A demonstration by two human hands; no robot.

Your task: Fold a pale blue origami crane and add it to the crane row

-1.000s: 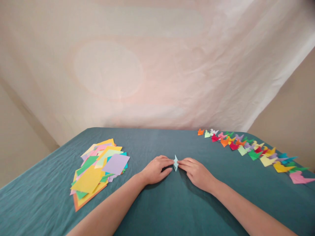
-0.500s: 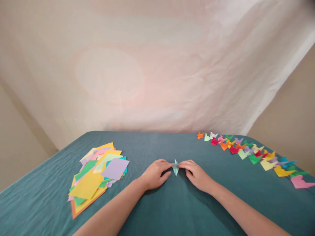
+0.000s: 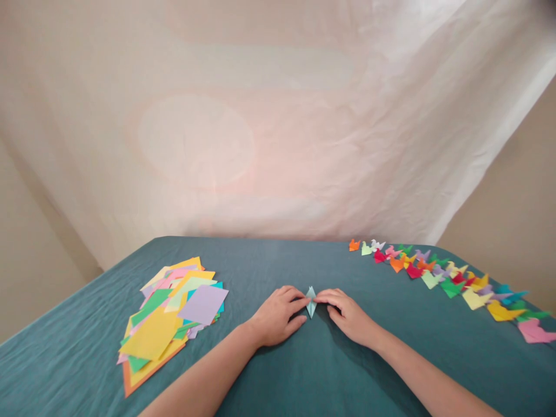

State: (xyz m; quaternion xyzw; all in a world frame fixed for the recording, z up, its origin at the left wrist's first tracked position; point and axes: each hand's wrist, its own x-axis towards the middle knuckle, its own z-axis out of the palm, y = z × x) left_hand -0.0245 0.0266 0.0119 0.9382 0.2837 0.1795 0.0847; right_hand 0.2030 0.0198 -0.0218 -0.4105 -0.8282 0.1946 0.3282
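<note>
A small pale blue folded paper (image 3: 311,308) lies on the cloth between my hands, shaped like a narrow diamond with a split at its far tip. My left hand (image 3: 278,315) rests at its left side, the fingertips touching that edge and the thumb set apart, nearer to me. On the opposite side, my right hand (image 3: 351,317) reaches in with outstretched fingers, their tips on the paper's right edge. Its thumb is bent and apart from the forefinger. Neither hand pinches the paper between thumb and finger.
A loose pile of coloured paper squares (image 3: 160,330) lies to the left, a lilac square (image 3: 203,305) on top. Rows of small folded paper birds (image 3: 452,286) run along the right side. Teal cloth (image 3: 260,260) covers the table, and a pale sheet (image 3: 278,145) hangs behind it.
The whole view has shifted slightly, so the table sits a little lower. My left fingertips have moved slightly over the left edge of the blue paper; my right hand stays at its right edge.
</note>
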